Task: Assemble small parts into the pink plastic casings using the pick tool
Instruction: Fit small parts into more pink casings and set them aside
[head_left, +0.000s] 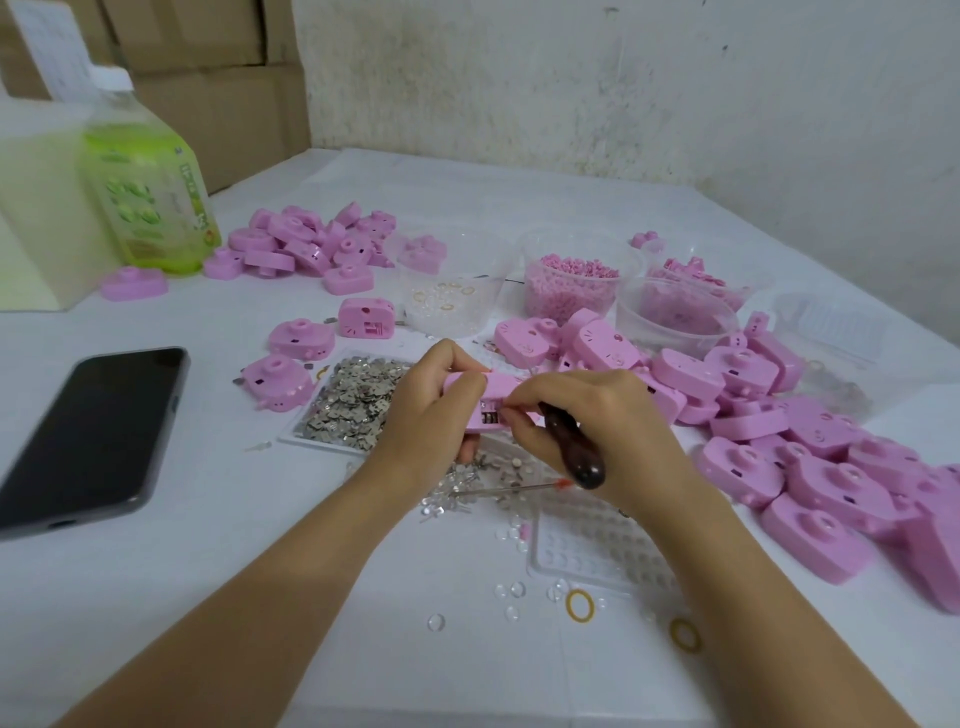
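Observation:
My left hand (431, 405) grips a pink plastic casing (493, 402) above the middle of the table, its open side turned toward me. My right hand (597, 431) holds the dark-handled pick tool (571, 447) in its palm, and its fingertips pinch at the casing's slot. A shallow tray of small metal parts (353, 405) lies just left of my hands. Loose metal and clear bits (467, 483) are scattered beneath them. A thin rod with a red tip (514, 487) lies on the table below my hands.
Piles of pink casings lie at the right (810, 457) and far left (306, 244). Clear tubs (571, 286) hold pink pellets and rings. A black phone (98, 436) lies at left, a green bottle (150, 192) behind it. A clear dimpled tray (592, 540) sits near my right wrist.

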